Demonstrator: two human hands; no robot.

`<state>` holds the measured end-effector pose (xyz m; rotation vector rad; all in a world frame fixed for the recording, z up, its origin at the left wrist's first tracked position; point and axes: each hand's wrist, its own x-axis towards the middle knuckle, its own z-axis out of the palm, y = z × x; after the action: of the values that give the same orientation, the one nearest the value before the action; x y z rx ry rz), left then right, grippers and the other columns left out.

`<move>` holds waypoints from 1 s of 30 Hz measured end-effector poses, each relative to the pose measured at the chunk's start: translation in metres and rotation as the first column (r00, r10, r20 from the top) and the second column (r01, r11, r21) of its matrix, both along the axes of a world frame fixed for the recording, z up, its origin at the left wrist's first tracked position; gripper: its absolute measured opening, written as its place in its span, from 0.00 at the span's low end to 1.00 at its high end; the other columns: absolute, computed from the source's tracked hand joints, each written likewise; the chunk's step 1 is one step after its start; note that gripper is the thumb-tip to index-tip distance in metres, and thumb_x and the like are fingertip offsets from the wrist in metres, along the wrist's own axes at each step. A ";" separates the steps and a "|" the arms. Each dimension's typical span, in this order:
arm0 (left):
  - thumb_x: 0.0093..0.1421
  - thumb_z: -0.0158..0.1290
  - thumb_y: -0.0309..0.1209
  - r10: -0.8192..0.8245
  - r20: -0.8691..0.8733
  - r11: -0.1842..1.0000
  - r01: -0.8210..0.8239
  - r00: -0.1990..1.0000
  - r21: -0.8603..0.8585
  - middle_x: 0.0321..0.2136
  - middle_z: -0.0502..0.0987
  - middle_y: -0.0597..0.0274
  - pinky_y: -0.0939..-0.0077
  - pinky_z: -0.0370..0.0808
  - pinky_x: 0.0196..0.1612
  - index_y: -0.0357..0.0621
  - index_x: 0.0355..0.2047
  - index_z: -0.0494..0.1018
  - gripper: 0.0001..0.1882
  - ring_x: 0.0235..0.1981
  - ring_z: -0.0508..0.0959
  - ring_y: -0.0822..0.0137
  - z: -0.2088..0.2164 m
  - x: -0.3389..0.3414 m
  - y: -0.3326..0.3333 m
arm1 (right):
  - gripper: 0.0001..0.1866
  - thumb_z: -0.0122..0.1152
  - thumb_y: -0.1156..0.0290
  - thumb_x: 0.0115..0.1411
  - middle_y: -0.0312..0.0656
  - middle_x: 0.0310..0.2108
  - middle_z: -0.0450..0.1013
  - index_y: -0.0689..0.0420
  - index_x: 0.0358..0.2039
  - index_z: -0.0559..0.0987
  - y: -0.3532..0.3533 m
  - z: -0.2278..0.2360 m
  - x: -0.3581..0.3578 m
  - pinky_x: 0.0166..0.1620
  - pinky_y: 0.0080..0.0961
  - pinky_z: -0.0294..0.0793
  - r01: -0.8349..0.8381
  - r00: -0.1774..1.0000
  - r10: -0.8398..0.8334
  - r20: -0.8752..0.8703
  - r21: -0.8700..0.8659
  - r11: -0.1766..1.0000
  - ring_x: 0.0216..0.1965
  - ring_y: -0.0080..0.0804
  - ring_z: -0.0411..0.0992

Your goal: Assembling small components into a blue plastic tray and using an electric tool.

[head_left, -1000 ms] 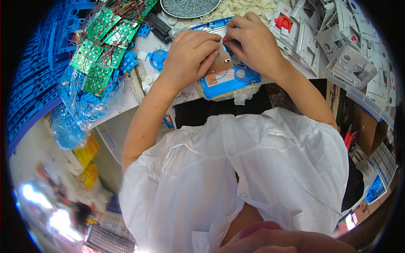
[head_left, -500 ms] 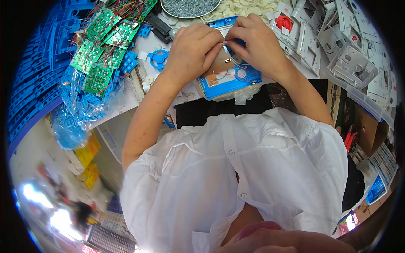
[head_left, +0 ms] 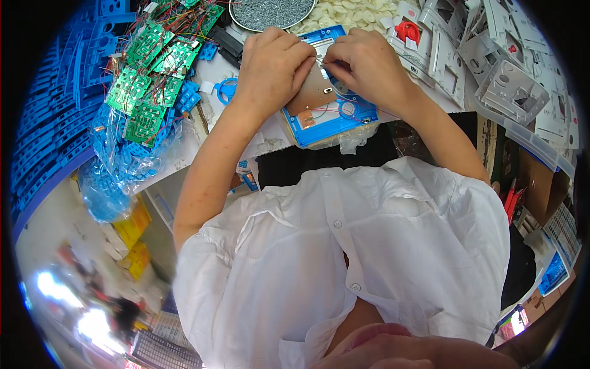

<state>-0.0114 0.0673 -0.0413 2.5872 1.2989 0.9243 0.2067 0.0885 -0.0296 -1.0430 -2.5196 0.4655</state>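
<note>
A blue plastic housing (head_left: 332,131) lies on the table's near edge, with a brown circuit board (head_left: 307,97) in it. Thin red and pale wires (head_left: 326,109) cross the housing around a blue ring (head_left: 348,110). Above the board's far end, the fingers of my left hand (head_left: 270,71) are pinched together. Close beside them my right hand (head_left: 373,69) is also closed in a pinch, its fingertips over the board's right edge. Whatever the two hands hold is too small and hidden to make out.
Green circuit boards with wires (head_left: 147,83) are heaped at left, beside blue plastic parts (head_left: 55,117). A round tray of small metal screws (head_left: 273,11) stands at the back, near cream-coloured pieces (head_left: 350,13). White plastic housings (head_left: 513,92) pile up at right. A loose blue ring (head_left: 226,90) lies left of my left hand.
Both hands have shifted slightly to the left, and their fingertips have drawn a little apart. More of the brown board shows between them. The head view has moved a little.
</note>
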 end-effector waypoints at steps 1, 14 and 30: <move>0.55 0.63 0.32 -0.001 -0.003 1.000 0.001 1.000 -0.011 0.31 0.80 0.69 0.61 0.69 0.46 0.51 0.31 0.81 0.04 0.40 0.77 0.62 0.000 0.000 0.000 | 0.05 0.69 0.71 0.55 0.40 0.31 0.79 0.57 0.31 0.84 -0.001 -0.001 0.001 0.43 0.38 0.74 0.006 1.000 -0.006 -0.005 -0.015 1.000 0.36 0.42 0.75; 0.55 0.62 0.30 -0.140 -0.011 0.987 0.139 0.990 -0.082 0.33 0.81 0.67 0.57 0.66 0.53 0.50 0.33 0.82 0.04 0.43 0.77 0.61 0.001 -0.009 0.012 | 0.05 0.68 0.71 0.54 0.42 0.30 0.78 0.58 0.30 0.84 -0.003 -0.001 0.004 0.40 0.38 0.75 0.011 0.987 -0.014 -0.160 -0.023 1.000 0.35 0.43 0.75; 0.57 0.62 0.30 -0.137 -0.003 0.986 0.136 0.991 -0.101 0.31 0.79 0.66 0.60 0.67 0.50 0.50 0.34 0.81 0.04 0.40 0.76 0.59 0.003 -0.004 0.014 | 0.12 0.69 0.71 0.53 0.34 0.32 0.76 0.55 0.39 0.86 -0.019 0.017 0.010 0.44 0.33 0.72 -0.180 0.972 0.154 0.178 0.139 0.974 0.39 0.35 0.72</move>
<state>-0.0151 0.0810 -0.0387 2.5683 1.1228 0.8028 0.2172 0.0693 -0.0121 -0.8469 -2.7547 0.2311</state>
